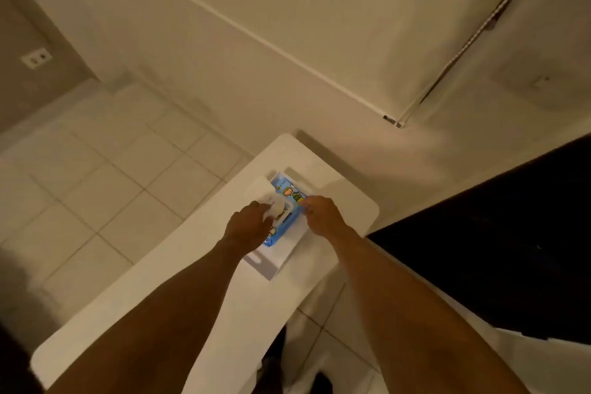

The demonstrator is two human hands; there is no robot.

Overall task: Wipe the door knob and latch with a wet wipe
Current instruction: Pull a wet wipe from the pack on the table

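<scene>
A blue pack of wet wipes with cartoon pictures lies in a white tray on a white table. My left hand rests on the pack's left side, its fingers closed on a white wipe that sticks out of the pack's opening. From the right, my right hand presses its fingertips on the pack's right edge. No door knob or latch is in view.
White cupboard doors stand behind the table, with a dark gap between two of them at the right. A black surface lies to the right. Pale floor tiles spread to the left, and a wall socket is at the far left.
</scene>
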